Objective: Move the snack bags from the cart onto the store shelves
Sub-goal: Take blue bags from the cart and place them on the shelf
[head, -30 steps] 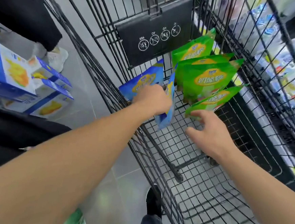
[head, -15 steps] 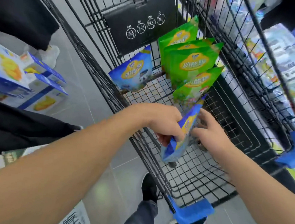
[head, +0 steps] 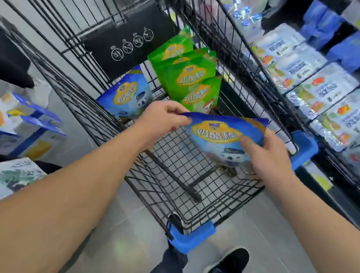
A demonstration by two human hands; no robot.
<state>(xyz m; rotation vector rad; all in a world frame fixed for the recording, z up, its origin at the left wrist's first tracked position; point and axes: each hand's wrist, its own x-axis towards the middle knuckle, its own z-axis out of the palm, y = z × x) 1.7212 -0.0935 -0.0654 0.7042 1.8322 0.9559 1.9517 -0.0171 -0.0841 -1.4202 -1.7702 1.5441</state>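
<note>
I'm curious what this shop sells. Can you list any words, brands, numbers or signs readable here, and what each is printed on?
Nothing can be quoted with confidence.
Held blue bag: large white characters on a yellow oval, too blurred.
Blue bag in cart: same design, unreadable.
Green bags: same style, blurred.
Black cart panel: four round prohibition pictograms; captions too small.
Shelf packs: dark print, too blurred.

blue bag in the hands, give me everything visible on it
The held blue snack bag is a glossy, flexible pouch: blue with a yellow-orange oval logo, white lettering and a cartoon figure lower down. It faces the camera, roughly flat, tilted, above the cart basket. The left hand pinches its top left corner; the right hand grips its right edge, thumb on the front.
</note>
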